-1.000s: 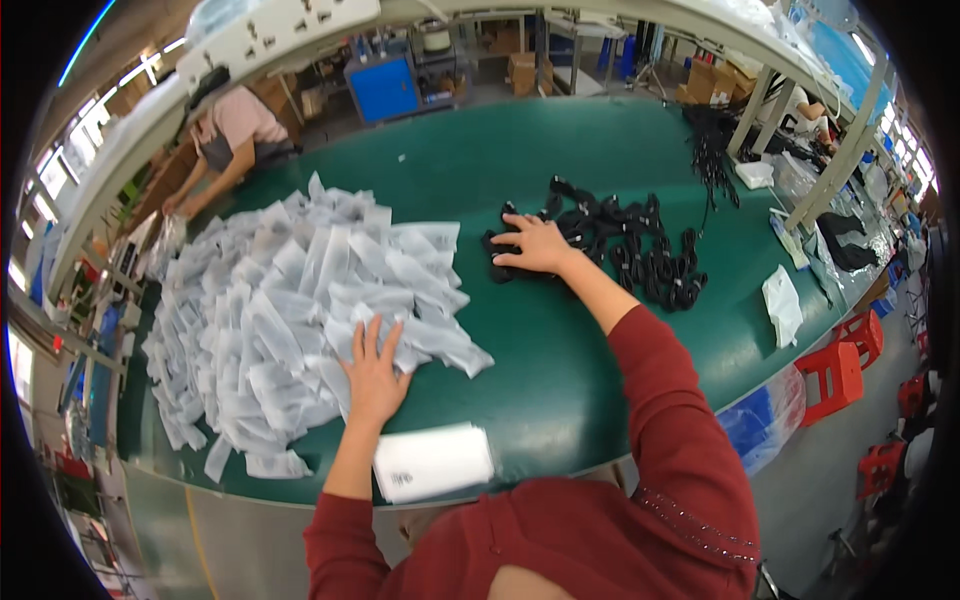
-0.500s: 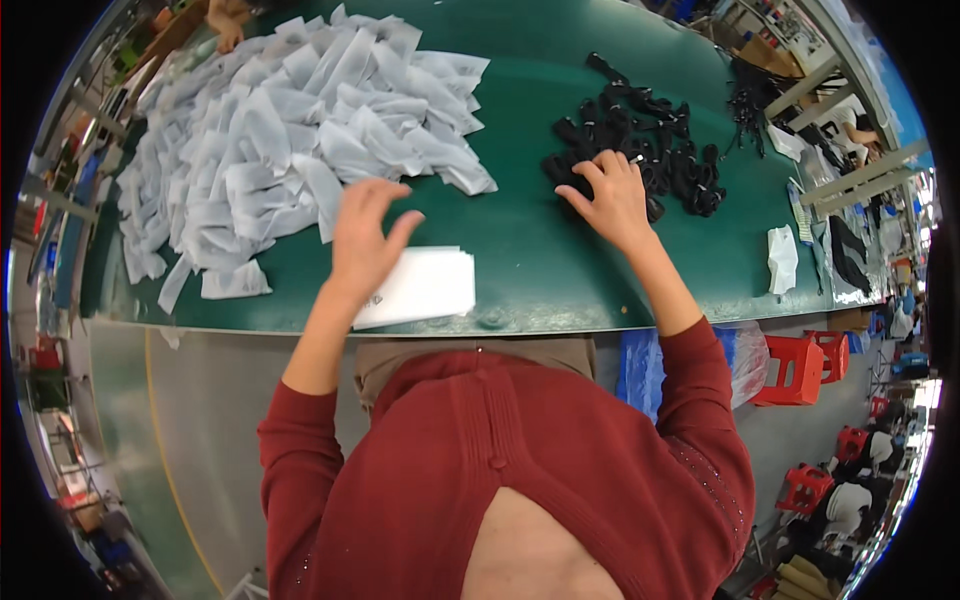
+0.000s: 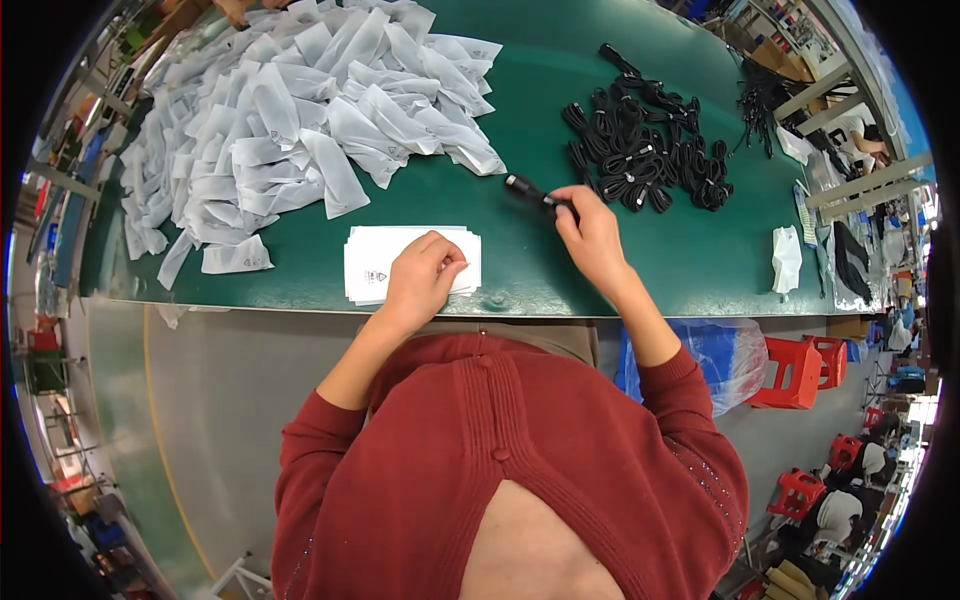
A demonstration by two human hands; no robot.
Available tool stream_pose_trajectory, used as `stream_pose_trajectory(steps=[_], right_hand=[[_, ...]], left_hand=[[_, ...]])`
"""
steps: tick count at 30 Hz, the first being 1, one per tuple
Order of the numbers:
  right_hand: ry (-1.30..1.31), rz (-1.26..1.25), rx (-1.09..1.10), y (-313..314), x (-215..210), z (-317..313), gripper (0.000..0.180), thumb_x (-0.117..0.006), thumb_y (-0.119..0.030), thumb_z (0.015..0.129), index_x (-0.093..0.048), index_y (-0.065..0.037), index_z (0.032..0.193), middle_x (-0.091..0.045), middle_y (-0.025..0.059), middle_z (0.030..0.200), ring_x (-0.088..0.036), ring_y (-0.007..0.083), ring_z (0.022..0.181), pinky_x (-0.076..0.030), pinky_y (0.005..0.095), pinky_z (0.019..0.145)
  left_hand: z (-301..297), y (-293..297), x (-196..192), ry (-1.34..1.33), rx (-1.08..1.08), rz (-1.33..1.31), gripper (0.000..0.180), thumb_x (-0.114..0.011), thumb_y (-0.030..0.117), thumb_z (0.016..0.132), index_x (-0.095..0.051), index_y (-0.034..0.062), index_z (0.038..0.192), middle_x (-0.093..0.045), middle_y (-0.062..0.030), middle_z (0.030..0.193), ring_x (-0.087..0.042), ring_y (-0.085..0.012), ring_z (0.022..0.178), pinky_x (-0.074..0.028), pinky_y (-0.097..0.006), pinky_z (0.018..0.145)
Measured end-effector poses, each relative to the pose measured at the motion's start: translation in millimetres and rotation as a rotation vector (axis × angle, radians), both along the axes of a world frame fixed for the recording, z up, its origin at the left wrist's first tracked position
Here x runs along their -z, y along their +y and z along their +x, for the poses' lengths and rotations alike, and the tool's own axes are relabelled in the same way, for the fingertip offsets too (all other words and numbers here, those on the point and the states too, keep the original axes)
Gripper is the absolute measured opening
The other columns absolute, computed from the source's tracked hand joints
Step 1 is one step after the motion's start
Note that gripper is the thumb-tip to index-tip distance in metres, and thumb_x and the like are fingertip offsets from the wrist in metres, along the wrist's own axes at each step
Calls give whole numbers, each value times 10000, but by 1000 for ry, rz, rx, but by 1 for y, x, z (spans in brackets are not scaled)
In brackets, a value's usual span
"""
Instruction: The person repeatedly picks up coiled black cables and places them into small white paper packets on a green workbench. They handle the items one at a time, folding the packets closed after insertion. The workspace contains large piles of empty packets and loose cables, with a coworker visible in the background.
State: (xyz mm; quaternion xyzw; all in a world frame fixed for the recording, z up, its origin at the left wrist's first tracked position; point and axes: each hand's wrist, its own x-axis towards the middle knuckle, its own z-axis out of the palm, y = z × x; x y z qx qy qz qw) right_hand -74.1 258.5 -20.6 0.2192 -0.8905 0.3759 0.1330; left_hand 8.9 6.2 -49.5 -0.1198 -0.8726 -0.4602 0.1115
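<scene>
My right hand grips a small bundle of black cable, its connector end pointing left above the green table. Left of it, my left hand rests over a stack of flat white bags near the table's front edge. The fingers of that hand are curled, thumb against forefinger, at the stack's right part; whether a bag edge lies between them is hidden. Beyond my right hand lies a pile of coiled black cables.
A large heap of filled whitish translucent bags covers the left of the green table. At the right lie a crumpled white bag and more black cables. Red stools stand on the floor; part of another person's hand shows at the far left.
My right hand has come away from the cable pile toward me with a bundle in it. My left hand has moved right and down onto the white stack, its fingers closing.
</scene>
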Motion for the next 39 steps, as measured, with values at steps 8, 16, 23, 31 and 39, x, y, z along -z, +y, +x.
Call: stream_pose_trajectory(steps=[8,16,23,31,39], right_hand=[[-47,-106,-132,-9,0,53,204,-615,11,849,-618,0,1053,-574,146,886,-572,280,666,-465,360,605],[136,-7,-150,-13,9,71,308,-636,38,785,-602,1,1089,-582,130,913,-608,293,700,-506,396,608],[237,43,-177,-15,11,73,377,-654,46,739,-603,-13,1108,-583,121,916,-615,282,704,-516,392,614],[210,10,-177,-15,16,77,381,-654,36,743,-603,-9,1118,-580,123,915,-616,281,708,-516,387,614],[249,12,-227,-24,17,77,407,-677,22,716,-612,-5,1117,-578,125,907,-611,288,719,-516,389,625]], left_hand=[[6,2,-10,172,27,-128,89,-702,34,811,-623,19,850,-590,-88,821,-573,-244,745,-466,-348,738],[12,-2,0,94,-8,-92,83,-695,42,809,-625,32,852,-599,-92,833,-584,-269,783,-448,-382,775],[12,-5,-5,197,-17,-176,93,-694,41,801,-628,38,866,-590,-93,841,-577,-284,807,-442,-392,763],[16,-25,0,125,-18,-184,74,-684,18,807,-620,20,844,-597,-110,857,-585,-286,802,-472,-374,747],[18,-22,-5,-99,-67,55,78,-680,46,829,-607,26,848,-603,-85,837,-583,-238,755,-454,-360,752]])
